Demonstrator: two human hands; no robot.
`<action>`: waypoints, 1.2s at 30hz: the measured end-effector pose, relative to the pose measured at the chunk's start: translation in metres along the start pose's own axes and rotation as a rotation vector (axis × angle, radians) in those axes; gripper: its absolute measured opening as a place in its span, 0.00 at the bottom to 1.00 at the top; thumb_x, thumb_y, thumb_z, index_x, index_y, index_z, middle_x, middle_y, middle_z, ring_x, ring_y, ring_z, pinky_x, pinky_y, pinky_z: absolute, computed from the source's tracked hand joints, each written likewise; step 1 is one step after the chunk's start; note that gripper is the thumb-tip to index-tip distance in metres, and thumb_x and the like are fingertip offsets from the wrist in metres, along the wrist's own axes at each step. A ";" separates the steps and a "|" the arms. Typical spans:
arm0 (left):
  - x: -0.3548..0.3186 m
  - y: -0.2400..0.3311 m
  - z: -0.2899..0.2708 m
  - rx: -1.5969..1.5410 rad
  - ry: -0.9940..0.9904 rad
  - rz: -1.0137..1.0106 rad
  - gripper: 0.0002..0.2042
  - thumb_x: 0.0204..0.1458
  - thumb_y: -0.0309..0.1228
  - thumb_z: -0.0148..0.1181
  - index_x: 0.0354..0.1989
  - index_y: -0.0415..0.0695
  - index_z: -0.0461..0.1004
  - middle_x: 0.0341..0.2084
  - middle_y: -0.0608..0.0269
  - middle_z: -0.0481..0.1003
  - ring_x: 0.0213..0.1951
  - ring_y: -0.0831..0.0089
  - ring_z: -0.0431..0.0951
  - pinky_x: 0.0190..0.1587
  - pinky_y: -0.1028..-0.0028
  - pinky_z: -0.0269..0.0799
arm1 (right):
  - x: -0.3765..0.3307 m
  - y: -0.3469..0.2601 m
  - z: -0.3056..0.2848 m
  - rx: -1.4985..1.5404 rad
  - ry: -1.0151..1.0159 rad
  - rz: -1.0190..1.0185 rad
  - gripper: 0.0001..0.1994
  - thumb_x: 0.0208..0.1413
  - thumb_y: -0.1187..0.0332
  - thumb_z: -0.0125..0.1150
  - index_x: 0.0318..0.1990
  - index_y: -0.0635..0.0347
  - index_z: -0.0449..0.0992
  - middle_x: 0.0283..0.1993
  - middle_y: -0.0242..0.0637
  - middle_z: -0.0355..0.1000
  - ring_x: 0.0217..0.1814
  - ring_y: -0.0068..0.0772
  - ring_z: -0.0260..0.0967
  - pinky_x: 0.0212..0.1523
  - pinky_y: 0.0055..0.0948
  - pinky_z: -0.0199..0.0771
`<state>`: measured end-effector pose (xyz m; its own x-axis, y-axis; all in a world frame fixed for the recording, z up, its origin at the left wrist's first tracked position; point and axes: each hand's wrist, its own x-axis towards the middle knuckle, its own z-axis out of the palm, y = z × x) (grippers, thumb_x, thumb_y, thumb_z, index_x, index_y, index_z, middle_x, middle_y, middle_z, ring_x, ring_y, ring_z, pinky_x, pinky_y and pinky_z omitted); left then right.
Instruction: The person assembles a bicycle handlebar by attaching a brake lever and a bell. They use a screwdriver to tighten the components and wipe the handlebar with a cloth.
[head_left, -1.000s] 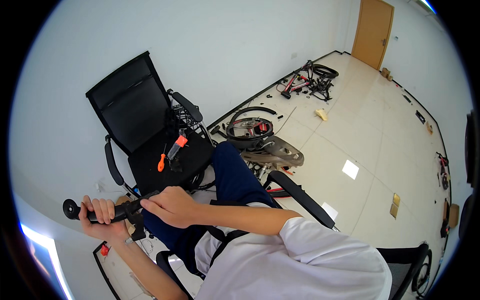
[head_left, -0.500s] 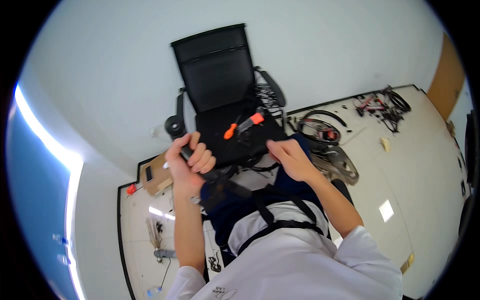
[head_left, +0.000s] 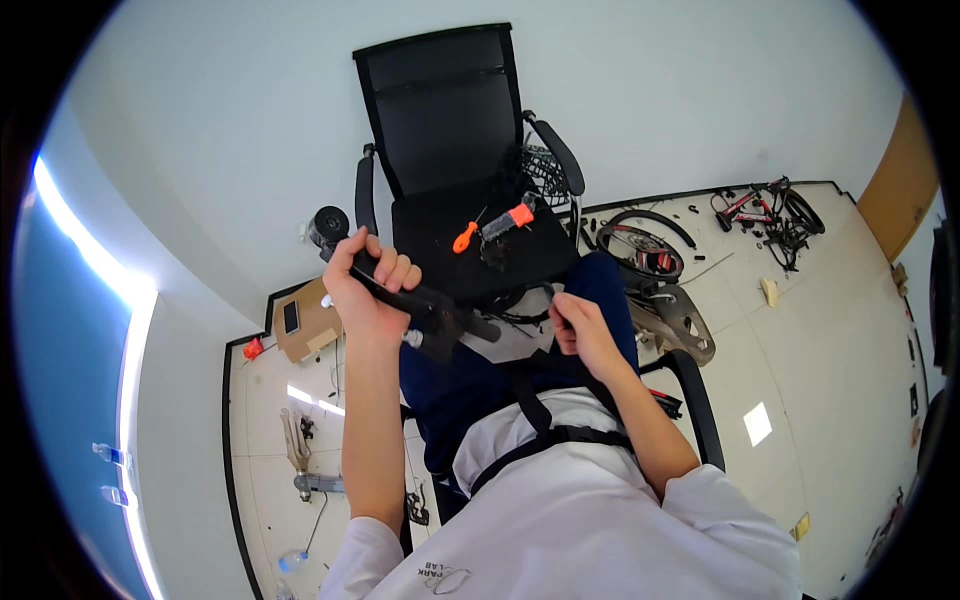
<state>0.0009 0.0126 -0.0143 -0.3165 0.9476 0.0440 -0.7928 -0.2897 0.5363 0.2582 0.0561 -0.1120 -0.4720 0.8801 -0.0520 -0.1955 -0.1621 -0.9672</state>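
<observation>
My left hand [head_left: 366,288] is closed around a long black part [head_left: 440,312] with a thick round end [head_left: 330,224] that sticks up past my fingers. Its lower end reaches over my lap, and its exact kind is unclear. My right hand [head_left: 588,335] is closed, thumb and fingers pinched together, to the right of the black part and apart from it. What those fingers hold, if anything, I cannot make out. Ahead, on the seat of a black office chair [head_left: 420,255], lie an orange-handled screwdriver [head_left: 466,237] and a dark clear packet with an orange end [head_left: 508,222].
A black wire basket [head_left: 545,172] stands behind the chair. On the floor to the right are a wheel [head_left: 640,250] and a red and black bicycle frame [head_left: 745,212]. Left are a cardboard piece [head_left: 312,325] with a phone [head_left: 291,317], and a metal fork-shaped part [head_left: 297,445].
The black part has tilted, its round end moving up and left with my left hand. My right hand has moved slightly right and lower. The view has shifted.
</observation>
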 end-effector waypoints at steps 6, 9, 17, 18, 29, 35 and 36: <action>0.031 -0.030 -0.029 0.109 0.229 0.032 0.13 0.54 0.34 0.55 0.21 0.45 0.61 0.15 0.66 0.58 0.22 0.73 0.60 0.33 0.69 0.62 | 0.132 0.004 -0.068 -0.462 0.051 -0.024 0.25 0.64 0.48 0.48 0.18 0.54 0.66 0.10 0.26 0.56 0.07 0.21 0.52 0.11 0.24 0.49; 0.042 -0.058 -0.051 0.077 0.255 -0.060 0.12 0.52 0.34 0.54 0.22 0.44 0.63 0.19 0.61 0.63 0.29 0.65 0.65 0.46 0.64 0.65 | 0.229 -0.037 -0.112 -0.554 0.283 0.016 0.22 0.58 0.48 0.52 0.21 0.57 0.71 0.15 0.34 0.62 0.11 0.28 0.56 0.12 0.31 0.53; 0.040 -0.075 -0.114 0.087 0.191 -0.229 0.11 0.53 0.34 0.54 0.24 0.43 0.64 0.21 0.62 0.64 0.30 0.68 0.65 0.47 0.64 0.67 | 0.375 -0.235 -0.148 -1.392 0.387 -0.082 0.24 0.58 0.46 0.51 0.39 0.62 0.75 0.30 0.38 0.70 0.28 0.35 0.66 0.30 0.38 0.70; 0.037 -0.061 -0.113 -0.031 -0.016 -0.305 0.10 0.53 0.34 0.54 0.24 0.44 0.64 0.21 0.64 0.64 0.29 0.69 0.65 0.44 0.64 0.68 | 0.390 -0.234 -0.110 -1.391 0.363 -0.108 0.24 0.58 0.47 0.51 0.39 0.62 0.75 0.31 0.39 0.71 0.30 0.36 0.67 0.31 0.38 0.70; 0.035 -0.109 -0.084 0.099 0.550 -0.272 0.10 0.54 0.34 0.53 0.25 0.45 0.63 0.21 0.64 0.63 0.30 0.67 0.65 0.44 0.64 0.64 | 0.339 -0.148 0.027 -1.372 0.031 -0.090 0.21 0.59 0.53 0.48 0.45 0.62 0.78 0.46 0.47 0.76 0.49 0.47 0.74 0.49 0.43 0.74; 0.033 -0.106 -0.109 0.134 0.426 -0.256 0.08 0.51 0.34 0.53 0.26 0.46 0.63 0.20 0.63 0.63 0.29 0.67 0.65 0.44 0.64 0.64 | 0.180 -0.068 -0.024 -1.592 -0.853 -0.265 0.16 0.54 0.57 0.58 0.34 0.65 0.77 0.31 0.51 0.75 0.35 0.49 0.76 0.36 0.43 0.76; 0.036 -0.099 -0.106 0.143 0.431 -0.267 0.08 0.49 0.34 0.53 0.27 0.46 0.62 0.20 0.63 0.63 0.29 0.67 0.66 0.44 0.64 0.64 | 0.160 -0.092 -0.025 -1.666 -0.972 -0.115 0.15 0.52 0.59 0.60 0.34 0.64 0.78 0.23 0.45 0.73 0.28 0.48 0.75 0.33 0.41 0.75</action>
<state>0.0129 0.0606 -0.1555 -0.3224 0.8359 -0.4443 -0.8056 0.0042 0.5925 0.2220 0.2233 -0.0380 -0.8762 0.2475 -0.4136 0.3574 0.9094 -0.2129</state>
